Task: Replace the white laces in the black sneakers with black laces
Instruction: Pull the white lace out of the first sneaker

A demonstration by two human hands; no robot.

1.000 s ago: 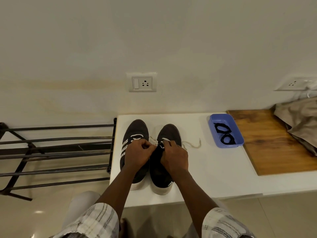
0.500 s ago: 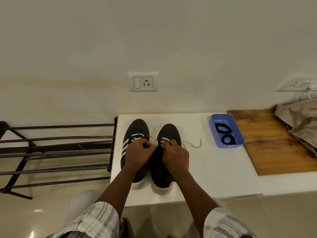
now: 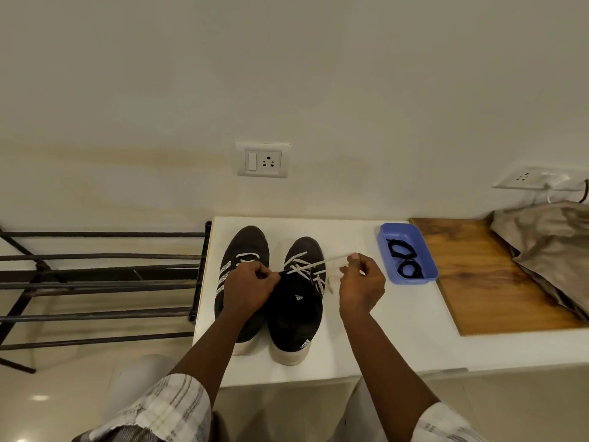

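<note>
While a person's right hand pinched a flat white lace, drawn taut to the right of the white-striped black sneaker, the left hand pinched the same lace at the tongue. Coiled black laces lay in a blue plastic tray just beyond the right hand.

Cream wall (stained), metal rack.

Black sneakers with white side stripes and white laces on a white table; at two o'clock, a blue tray of black laces beside a brown wood-grain board.
</note>
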